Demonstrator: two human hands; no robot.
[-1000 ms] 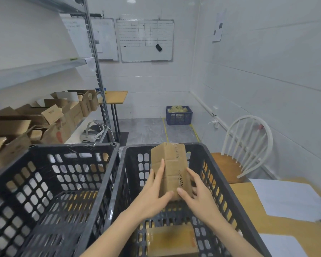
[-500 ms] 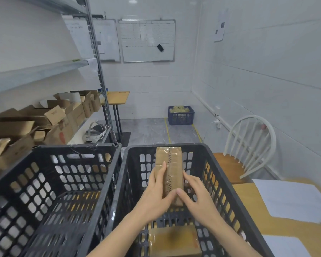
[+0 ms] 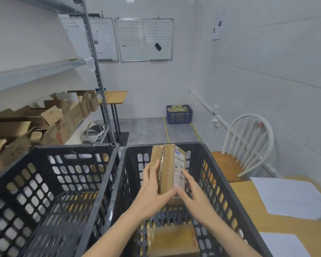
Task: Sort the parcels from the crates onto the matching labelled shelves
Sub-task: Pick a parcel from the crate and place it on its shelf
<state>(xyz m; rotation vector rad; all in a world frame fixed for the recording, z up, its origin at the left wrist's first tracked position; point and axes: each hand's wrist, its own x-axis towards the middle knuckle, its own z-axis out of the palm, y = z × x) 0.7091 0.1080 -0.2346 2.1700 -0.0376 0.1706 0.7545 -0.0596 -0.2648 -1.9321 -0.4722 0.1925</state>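
Left hand [image 3: 152,184] and right hand [image 3: 191,191] both grip a taped cardboard parcel [image 3: 168,167] upright over the right black crate [image 3: 228,184], label side facing right.

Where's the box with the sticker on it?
Middle of the head view: left hand and right hand hold the box upright over the right black crate, above another parcel.

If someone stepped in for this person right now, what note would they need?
Left hand and right hand: both grip one taped parcel, upright above the right crate, label facing the camera.
A second parcel lies on that crate's floor. No parcel shows in the left crate.
Done: the held parcel is lifted out.
Left: read the label, shelve it on the shelves, then the second parcel.
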